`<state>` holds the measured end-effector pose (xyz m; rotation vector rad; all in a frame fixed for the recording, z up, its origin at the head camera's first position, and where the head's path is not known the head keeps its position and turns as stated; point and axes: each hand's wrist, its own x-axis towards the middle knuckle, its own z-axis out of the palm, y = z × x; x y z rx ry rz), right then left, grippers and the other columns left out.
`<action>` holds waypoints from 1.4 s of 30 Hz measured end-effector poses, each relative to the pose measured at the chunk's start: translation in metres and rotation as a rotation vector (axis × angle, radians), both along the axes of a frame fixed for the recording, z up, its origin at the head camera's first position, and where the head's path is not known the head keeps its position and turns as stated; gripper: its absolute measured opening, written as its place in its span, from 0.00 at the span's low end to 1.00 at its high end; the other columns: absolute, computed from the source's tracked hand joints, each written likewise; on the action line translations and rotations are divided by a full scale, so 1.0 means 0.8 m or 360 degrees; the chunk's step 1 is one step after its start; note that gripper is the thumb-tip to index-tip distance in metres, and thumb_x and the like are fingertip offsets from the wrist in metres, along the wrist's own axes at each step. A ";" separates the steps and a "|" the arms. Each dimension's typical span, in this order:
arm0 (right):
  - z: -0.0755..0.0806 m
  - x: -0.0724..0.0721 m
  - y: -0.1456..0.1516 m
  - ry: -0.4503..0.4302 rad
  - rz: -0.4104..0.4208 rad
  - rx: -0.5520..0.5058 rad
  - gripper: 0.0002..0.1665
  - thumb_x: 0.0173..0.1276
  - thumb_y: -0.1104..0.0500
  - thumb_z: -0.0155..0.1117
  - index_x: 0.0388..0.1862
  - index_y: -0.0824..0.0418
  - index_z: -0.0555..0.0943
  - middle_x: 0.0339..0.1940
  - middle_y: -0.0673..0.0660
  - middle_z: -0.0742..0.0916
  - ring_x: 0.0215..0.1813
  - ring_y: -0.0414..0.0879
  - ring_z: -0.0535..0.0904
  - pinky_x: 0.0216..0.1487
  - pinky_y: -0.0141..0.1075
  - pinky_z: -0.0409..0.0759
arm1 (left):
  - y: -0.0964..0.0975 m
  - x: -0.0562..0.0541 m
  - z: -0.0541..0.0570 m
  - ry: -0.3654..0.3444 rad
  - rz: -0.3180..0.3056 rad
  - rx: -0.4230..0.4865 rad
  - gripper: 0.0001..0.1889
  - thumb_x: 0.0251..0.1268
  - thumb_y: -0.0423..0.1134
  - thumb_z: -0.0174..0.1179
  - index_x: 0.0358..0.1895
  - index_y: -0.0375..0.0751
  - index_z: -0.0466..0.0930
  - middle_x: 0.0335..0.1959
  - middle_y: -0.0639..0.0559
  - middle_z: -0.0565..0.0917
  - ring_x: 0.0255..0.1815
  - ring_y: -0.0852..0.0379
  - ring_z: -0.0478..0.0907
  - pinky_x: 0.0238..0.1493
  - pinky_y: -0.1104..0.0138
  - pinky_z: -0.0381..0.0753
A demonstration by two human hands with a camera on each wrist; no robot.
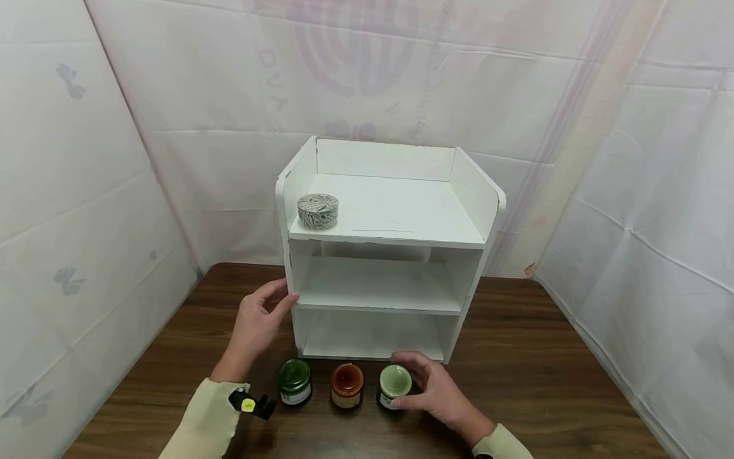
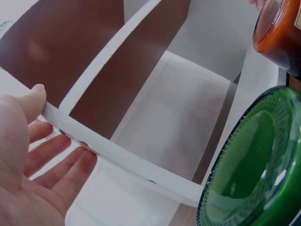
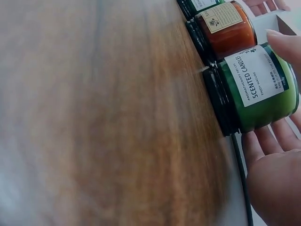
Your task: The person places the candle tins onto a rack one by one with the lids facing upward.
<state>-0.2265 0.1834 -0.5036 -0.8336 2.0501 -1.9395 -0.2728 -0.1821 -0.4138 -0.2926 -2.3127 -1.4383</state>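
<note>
My right hand [image 1: 437, 390] is curled round a light green scented candle jar [image 1: 395, 381], thumb on the near side and fingers behind. In the right wrist view the jar [image 3: 256, 84] stands on its black lid, its white label reading "SCENTED CANDLES". My left hand [image 1: 258, 322] holds the left side panel of a white shelf unit [image 1: 378, 309], thumb at the front edge and fingers along the outer face. Lined up before the shelf are a dark green candle jar [image 1: 294, 376], nearest my left forearm, and an amber candle jar [image 1: 346, 380] in the middle.
On the unit's top shelf, at the left, sits a round tin [image 1: 318, 211] with a grey leaf pattern. The brown wooden table [image 1: 533, 357] extends on both sides of the unit. White sheeting [image 1: 218, 159] hangs behind and at both sides.
</note>
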 end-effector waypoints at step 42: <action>0.001 0.000 -0.006 -0.0100 -0.0113 0.0216 0.43 0.53 0.65 0.83 0.67 0.73 0.74 0.62 0.69 0.82 0.57 0.36 0.82 0.60 0.27 0.77 | 0.000 0.001 0.001 -0.0013 -0.0011 -0.0021 0.22 0.74 0.48 0.63 0.65 0.42 0.80 0.58 0.43 0.86 0.51 0.76 0.78 0.51 0.81 0.77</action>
